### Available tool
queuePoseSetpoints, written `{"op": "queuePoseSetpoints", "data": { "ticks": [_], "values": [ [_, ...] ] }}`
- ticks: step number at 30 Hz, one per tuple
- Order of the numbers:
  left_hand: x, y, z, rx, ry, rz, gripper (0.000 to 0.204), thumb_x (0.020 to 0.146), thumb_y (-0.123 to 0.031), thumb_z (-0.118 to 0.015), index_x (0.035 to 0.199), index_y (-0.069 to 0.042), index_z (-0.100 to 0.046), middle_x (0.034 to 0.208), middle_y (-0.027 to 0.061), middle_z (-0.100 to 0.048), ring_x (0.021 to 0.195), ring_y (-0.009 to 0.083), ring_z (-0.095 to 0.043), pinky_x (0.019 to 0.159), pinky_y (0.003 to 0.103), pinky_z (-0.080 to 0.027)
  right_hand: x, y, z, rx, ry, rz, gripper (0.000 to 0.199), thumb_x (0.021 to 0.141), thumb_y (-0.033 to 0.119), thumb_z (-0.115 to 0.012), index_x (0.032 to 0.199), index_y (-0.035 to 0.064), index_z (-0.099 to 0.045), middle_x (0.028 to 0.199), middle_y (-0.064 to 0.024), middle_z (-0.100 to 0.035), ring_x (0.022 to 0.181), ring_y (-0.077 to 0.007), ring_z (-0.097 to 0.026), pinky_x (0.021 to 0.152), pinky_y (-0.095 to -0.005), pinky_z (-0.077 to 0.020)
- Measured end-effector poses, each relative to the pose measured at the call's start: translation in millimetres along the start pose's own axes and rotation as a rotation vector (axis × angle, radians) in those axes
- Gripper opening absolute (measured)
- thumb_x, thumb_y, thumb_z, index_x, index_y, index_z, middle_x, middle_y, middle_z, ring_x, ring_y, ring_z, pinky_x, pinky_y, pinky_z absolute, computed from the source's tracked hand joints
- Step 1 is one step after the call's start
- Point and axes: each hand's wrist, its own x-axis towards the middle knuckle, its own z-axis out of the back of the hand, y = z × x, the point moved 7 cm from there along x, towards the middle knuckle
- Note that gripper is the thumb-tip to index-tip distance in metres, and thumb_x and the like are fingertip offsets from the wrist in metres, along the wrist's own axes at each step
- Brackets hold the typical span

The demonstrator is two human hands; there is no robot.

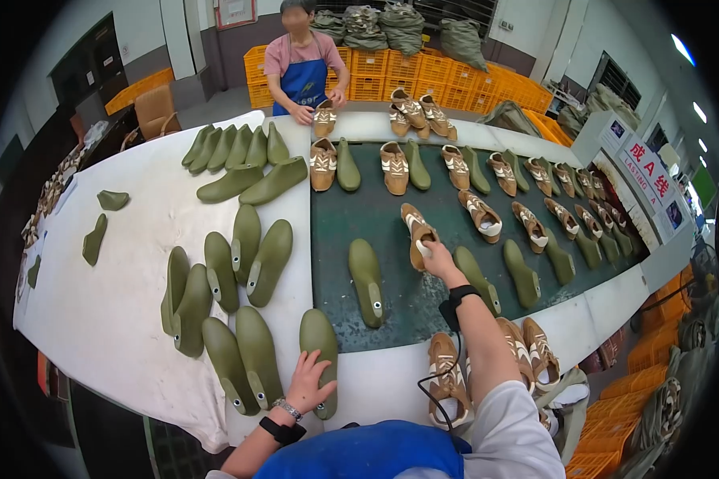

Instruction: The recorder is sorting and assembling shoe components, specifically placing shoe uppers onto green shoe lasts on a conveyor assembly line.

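My left hand [309, 382] rests on top of an olive green shoe last [319, 339] lying on the white table edge near me, fingers spread over it. My right hand [435, 257] reaches out over the dark green belt [351, 219] and grips a tan and white shoe [416, 232] by its heel end. A bare green last [367, 279] lies on the belt just left of that shoe, and another last [478, 278] lies to its right.
Several green lasts [240, 263] lie on the white table [120, 303] to the left. Rows of tan shoes [535, 225] and lasts fill the belt. Three tan shoes [447, 379] sit near my right elbow. A person in a blue apron [302, 80] works opposite. Orange crates [423, 72] stand behind.
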Motion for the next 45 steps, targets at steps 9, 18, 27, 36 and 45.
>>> {"op": "queuePoseSetpoints", "data": {
  "ticks": [9, 18, 27, 36, 45],
  "values": [
    [-5, 9, -3, -0.118, -0.088, 0.042, 0.037, 0.07, -0.017, -0.063, 0.104, -0.005, -0.055, 0.129, 0.0188, -0.039, 0.126, 0.0422, -0.024, 0.102, 0.044, -0.027, -39, 55, -44, 0.004, 0.374, 0.144, 0.045, 0.07, 0.007, -0.05, 0.115, 0.0096, -0.055, 0.109, -0.0187, -0.057, 0.103, -0.0358, -0.052, 0.089, -0.0392, -0.0422],
    [3, 20, -12, -0.125, -0.164, -0.003, 0.032, 0.071, -0.011, -0.062, 0.1, -0.004, -0.055, 0.126, 0.0174, -0.043, 0.124, 0.039, -0.03, 0.103, 0.042, -0.026, -130, 127, 62, -0.099, 0.59, 0.312, 0.039, 0.075, 0.019, -0.058, 0.112, 0.0055, -0.056, 0.101, -0.0139, -0.062, 0.091, -0.0296, -0.059, 0.079, -0.0368, -0.0463],
    [4, 13, -22, -0.121, -0.09, -0.088, 0.029, 0.072, -0.011, -0.061, 0.099, -0.004, -0.054, 0.126, 0.0165, -0.043, 0.123, 0.0372, -0.031, 0.103, 0.042, -0.024, -326, 65, 74, -0.077, 1.124, 0.101, 0.04, 0.074, 0.028, -0.064, 0.106, 0.0037, -0.058, 0.092, -0.0157, -0.064, 0.085, -0.0292, -0.06, 0.073, -0.0367, -0.0474],
    [-1, 20, -18, -0.112, -0.155, -0.088, 0.029, 0.071, -0.013, -0.063, 0.097, -0.004, -0.055, 0.124, 0.0182, -0.044, 0.12, 0.0364, -0.034, 0.102, 0.041, -0.027, -376, 75, 27, -0.193, 0.512, 0.006, 0.04, 0.073, 0.026, -0.064, 0.105, 0.0043, -0.057, 0.084, -0.0158, -0.064, 0.077, -0.0297, -0.063, 0.063, -0.0392, -0.0494],
    [-12, 4, -9, 0.0, -0.295, -0.11, 0.029, 0.069, -0.01, -0.063, 0.095, -0.003, -0.056, 0.118, 0.0203, -0.046, 0.115, 0.0406, -0.037, 0.099, 0.044, -0.031, -271, 196, 78, 0.317, 0.25, 0.174, 0.039, 0.073, 0.024, -0.066, 0.103, 0.0041, -0.053, 0.088, -0.0177, -0.062, 0.077, -0.0316, -0.062, 0.069, -0.0374, -0.0483]
  ]
}}
